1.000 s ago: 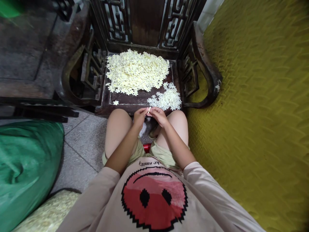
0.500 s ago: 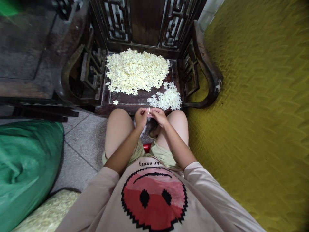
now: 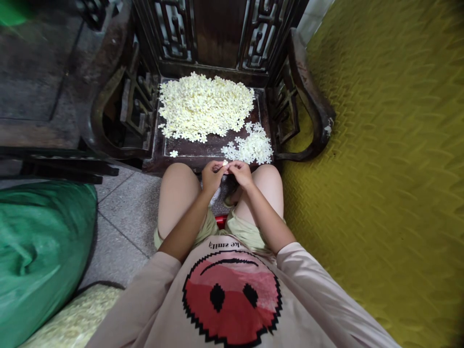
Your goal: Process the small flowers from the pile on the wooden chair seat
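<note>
Both hands meet just in front of the seat edge, above my knees. Between the fingertips is a small whitish flower piece [image 3: 225, 163]. My left hand [image 3: 212, 176] pinches it from the left, and my right hand [image 3: 240, 173] has its fingers pressed together against it from the right. A large heap of cream flowers [image 3: 206, 106] covers the back of the dark wooden seat [image 3: 195, 148]. Closer to my right hand is a smaller pile of whiter flowers [image 3: 253, 146]. One single flower [image 3: 174, 153] sits near the seat's front left.
Curved wooden armrests [image 3: 314, 121] flank the seat, with a carved back [image 3: 219, 34] behind. A green sack [image 3: 39, 246] and a bag of pale pieces [image 3: 78, 316] are at the lower left. A yellow textured surface [image 3: 380, 169] fills the right side.
My left hand's fingers have shifted slightly and spread a little at the knuckles. The small flower piece is turned differently between the fingertips. Both flower piles look the same.
</note>
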A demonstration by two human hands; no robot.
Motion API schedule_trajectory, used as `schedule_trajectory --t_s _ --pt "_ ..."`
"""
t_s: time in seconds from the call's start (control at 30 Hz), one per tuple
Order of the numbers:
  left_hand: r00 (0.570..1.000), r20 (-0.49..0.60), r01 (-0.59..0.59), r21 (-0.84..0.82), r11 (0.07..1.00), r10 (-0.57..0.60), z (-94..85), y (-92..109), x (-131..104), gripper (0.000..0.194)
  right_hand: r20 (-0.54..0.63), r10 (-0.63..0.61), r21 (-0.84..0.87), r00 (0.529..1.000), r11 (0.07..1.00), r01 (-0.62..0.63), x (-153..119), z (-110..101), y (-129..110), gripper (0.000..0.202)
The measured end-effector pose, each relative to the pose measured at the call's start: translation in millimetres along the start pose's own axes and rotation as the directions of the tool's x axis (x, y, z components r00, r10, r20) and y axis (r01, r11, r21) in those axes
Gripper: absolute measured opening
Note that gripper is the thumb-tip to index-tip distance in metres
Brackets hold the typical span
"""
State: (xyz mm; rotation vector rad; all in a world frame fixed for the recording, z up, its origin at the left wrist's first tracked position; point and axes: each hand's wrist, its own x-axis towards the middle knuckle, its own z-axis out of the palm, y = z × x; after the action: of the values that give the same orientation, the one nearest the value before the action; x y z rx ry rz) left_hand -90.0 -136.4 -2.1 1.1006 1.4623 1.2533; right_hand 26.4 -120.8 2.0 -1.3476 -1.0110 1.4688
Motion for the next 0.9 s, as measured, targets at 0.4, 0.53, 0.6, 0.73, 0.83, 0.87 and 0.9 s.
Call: schedule_trajectory --t_s 0.4,0.53,0.6,0.73,0.83,0.87,0.9 --pt "0.964 0.09 -0.265 0.287 0.92 0.25 -8.8 6 0 0.02 0.032 0.014 -0.003 0.999 1.0 -0.014 3 -3 -1 0.007" --pt "0.96 0.092 -0.281 0.365 0.888 0.266 -4.9 5 -3 0.021 0.018 -0.034 -0.084 0.999 0.996 0.035 2 -1 -2 0.008" --pt "0.954 0.109 -0.298 0.415 0.86 0.279 -2.4 4 -3 0.022 0.0 -0.056 -0.137 0.998 0.989 0.056 2 -1 -2 0.008" --pt "0.955 0.112 -0.296 0.464 0.835 0.276 0.9 2 -3 0.017 -0.021 -0.06 -0.178 0.998 0.982 0.055 1 1 -2 0.009" --pt "0.968 0.019 -0.235 0.42 0.877 0.251 2.9 1 -3 0.016 -0.046 -0.056 -0.169 0.997 0.984 0.047 1 3 -1 0.01" --pt "0.972 -0.023 -0.206 0.39 0.898 0.233 4.0 0 -4 0.016 -0.06 -0.054 -0.165 0.997 0.985 0.044 1 4 -1 0.009" --pt "0.976 -0.065 -0.172 0.352 0.92 0.207 5.3 0 -4 0.016 -0.073 -0.051 -0.155 0.996 0.987 0.039 0 6 -1 0.008"
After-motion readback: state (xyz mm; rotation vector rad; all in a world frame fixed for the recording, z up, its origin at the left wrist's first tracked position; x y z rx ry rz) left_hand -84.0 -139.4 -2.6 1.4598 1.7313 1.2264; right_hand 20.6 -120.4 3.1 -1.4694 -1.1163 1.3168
